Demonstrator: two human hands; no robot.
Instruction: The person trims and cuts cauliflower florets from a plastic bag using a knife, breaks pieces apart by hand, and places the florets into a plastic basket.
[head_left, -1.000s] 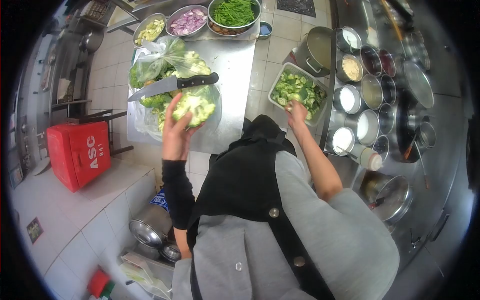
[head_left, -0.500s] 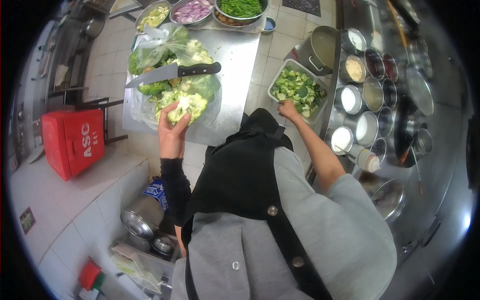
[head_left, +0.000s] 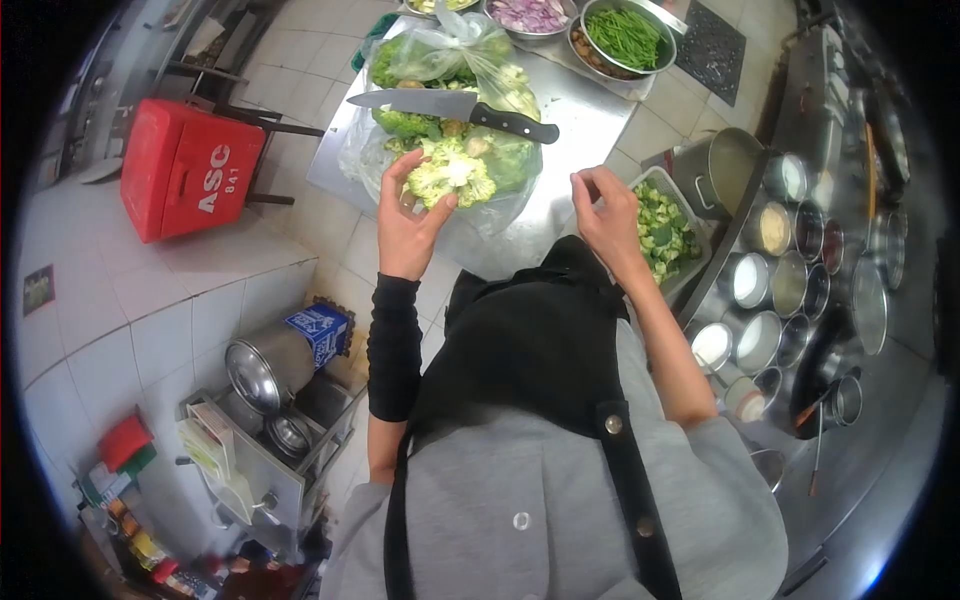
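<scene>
Thumb and fingers of my left hand (head_left: 412, 225) grip a pale green broccoli head (head_left: 455, 175) by its sides, its florets tilted up. Just beyond it, a knife (head_left: 450, 105) with a black handle lies across more broccoli (head_left: 405, 122) and a clear plastic bag (head_left: 440, 60) on the metal table (head_left: 600, 120). To the right, my right hand (head_left: 607, 220) hovers beside the table edge with fingers curled in and nothing visible in them. A white tub (head_left: 672, 185) of cut broccoli florets (head_left: 665, 225) stands beyond that wrist.
Bowls of chopped onion (head_left: 530, 14) and green beans (head_left: 622, 38) line the table's far edge. A large pot (head_left: 735, 165) stands behind the tub. Several metal containers (head_left: 748, 280) fill the counter at right. A red box (head_left: 190, 170) sits at left.
My right hand has come away from the tub of florets toward the table. My left hand still holds the broccoli head. The view has shifted, so the table appears farther right.
</scene>
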